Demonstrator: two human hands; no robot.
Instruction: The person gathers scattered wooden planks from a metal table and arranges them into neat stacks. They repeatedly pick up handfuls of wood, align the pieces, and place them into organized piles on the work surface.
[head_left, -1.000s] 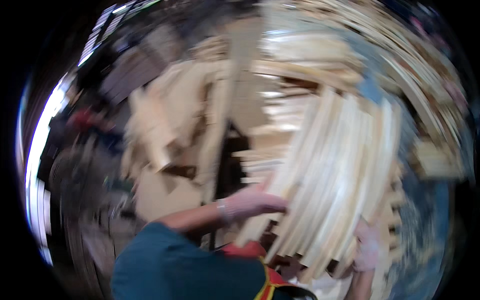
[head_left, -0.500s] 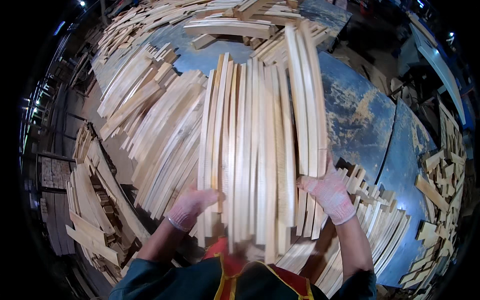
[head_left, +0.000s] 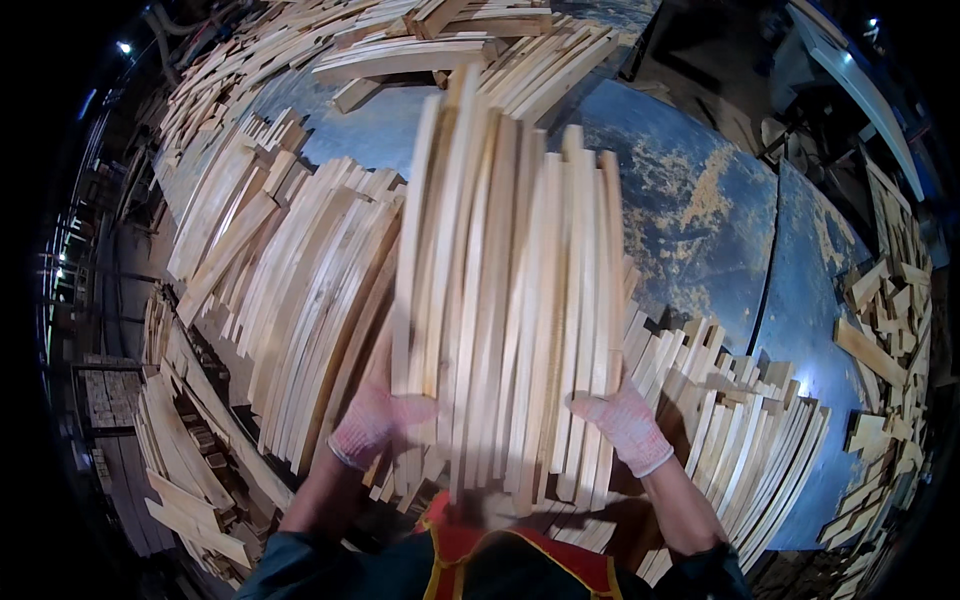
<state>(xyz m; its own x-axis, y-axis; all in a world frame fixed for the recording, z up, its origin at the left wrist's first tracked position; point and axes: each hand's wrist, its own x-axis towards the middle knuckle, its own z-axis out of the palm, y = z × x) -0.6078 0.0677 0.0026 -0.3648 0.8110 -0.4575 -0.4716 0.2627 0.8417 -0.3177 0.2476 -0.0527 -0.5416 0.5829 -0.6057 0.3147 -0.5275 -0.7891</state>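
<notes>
A wide bundle of pale wooden strips (head_left: 500,300) stretches away from me, its strips side by side with uneven ends. My left hand (head_left: 378,422), in a light pinkish work glove, clasps the bundle's left side near its closer end, thumb on top. Opposite it, my right hand (head_left: 624,420) in a matching glove grips the right side, thumb over the outer strips. The fingers of both hands are partly hidden behind the wood. The strips' far ends look slightly blurred.
Stacked strips (head_left: 310,290) lie left of the bundle, and another row (head_left: 750,430) is at the right. A blue table (head_left: 690,220) dusted with sawdust holds more wood (head_left: 420,60) at the back. Offcuts (head_left: 880,350) are heaped far right, and scrap boards (head_left: 190,450) lie lower left.
The separate group of strips in my right hand has come against the bundle's right side. Both hands now squeeze everything together, and the right hand has moved slightly left. The view has shifted.
</notes>
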